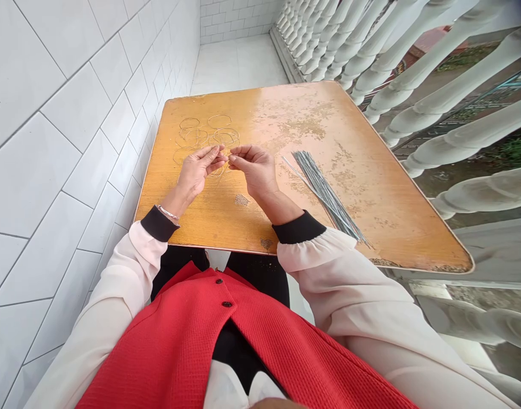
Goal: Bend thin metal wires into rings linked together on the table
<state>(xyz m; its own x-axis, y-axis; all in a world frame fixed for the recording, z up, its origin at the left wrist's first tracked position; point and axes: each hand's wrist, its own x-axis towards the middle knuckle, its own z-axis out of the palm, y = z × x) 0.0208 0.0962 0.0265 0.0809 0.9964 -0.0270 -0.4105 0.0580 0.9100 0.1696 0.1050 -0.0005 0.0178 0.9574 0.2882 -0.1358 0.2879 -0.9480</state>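
Both hands are raised close together over the left part of the wooden table. My left hand is pinched, fingertips pointing right, and my right hand is pinched facing it. A thin wire seems to run between the fingertips, but it is too fine to make out clearly. Several thin wire rings lie just beyond the hands, some overlapping. To the right of my right hand rests a bundle of straight grey wires, slanting toward the near edge, with a few loose ones along its left side.
A white tiled wall runs along the table's left side. White balusters stand along the right side. The tabletop's paint is worn at the right, and its near edge is close to my body.
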